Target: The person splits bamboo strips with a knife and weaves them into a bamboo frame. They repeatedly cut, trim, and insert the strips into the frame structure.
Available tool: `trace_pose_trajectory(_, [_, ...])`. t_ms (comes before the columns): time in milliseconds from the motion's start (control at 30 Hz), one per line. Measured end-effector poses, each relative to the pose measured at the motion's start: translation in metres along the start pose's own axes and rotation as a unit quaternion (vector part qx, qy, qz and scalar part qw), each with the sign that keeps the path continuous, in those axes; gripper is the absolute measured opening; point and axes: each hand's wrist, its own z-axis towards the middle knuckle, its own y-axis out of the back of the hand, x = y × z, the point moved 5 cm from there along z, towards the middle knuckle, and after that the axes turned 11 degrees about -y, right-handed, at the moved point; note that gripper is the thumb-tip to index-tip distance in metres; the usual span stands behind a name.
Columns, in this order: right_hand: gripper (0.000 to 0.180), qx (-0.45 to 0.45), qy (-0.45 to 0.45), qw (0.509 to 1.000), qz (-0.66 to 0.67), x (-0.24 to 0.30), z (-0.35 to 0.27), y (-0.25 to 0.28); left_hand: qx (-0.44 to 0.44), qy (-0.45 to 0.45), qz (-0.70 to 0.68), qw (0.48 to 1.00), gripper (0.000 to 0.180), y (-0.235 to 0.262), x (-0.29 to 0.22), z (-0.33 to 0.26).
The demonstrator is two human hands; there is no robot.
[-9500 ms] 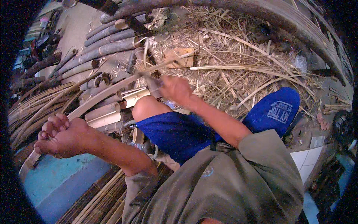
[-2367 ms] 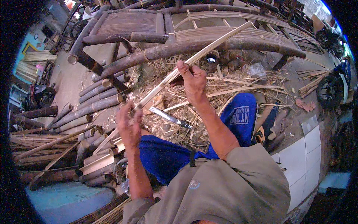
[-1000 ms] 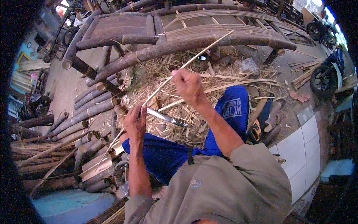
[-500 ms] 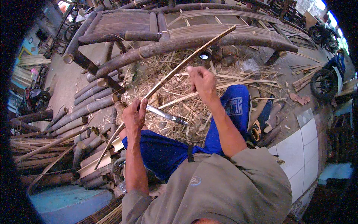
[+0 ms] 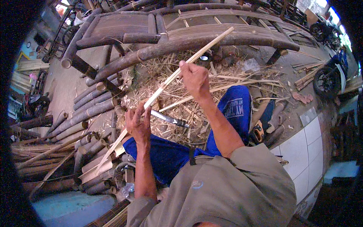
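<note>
Head view, looking straight down: a long pale bamboo strip [image 5: 166, 81] runs on a diagonal from the lower left of centre up toward the upper right, and both hands are on it. The left hand [image 5: 138, 125] sits just left of centre, fingers curled around the strip's lower stretch, and in that same grip there's a knife [image 5: 168, 118] whose metal blade pokes out to the right across the lap. The right hand [image 5: 193, 76] is higher, above centre, pinched shut on the strip with fingertips and thumb. That strip looks light and thin, stiff along its length yet springy, so I'd judge it will flex and whip if taken only at one end; holding it at two spaced points, as here, keeps it steady. Its split edges likely run sharp and splintery, so the flat faces are the safer place for the fingers. Below the hands are blue shorts [image 5: 170, 155] over bent knees, and a mat of straw-coloured shavings [image 5: 177, 102] covers the ground at centre. Dark bamboo poles [image 5: 83, 117] lie stacked at the left, a curved bamboo bench frame [image 5: 196, 38] arcs across the top, a pair of sandals [image 5: 302, 97] lies at right, and white floor tiles [image 5: 302, 151] fill the lower right.
</note>
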Motion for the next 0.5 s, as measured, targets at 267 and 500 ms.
trace_pose_trajectory(267, [0.037, 0.201, 0.069, 0.974, 0.074, 0.029, -0.078, -0.018, -0.005, 0.029, -0.039, 0.999, 0.019, 0.004, 0.002, 0.004])
trace_pose_trajectory(500, [0.028, 0.401, 0.319, 0.856, 0.070, 0.072, -0.168, -0.032, 0.038, 0.032, 0.012, 0.999, 0.018, -0.002, 0.007, 0.009])
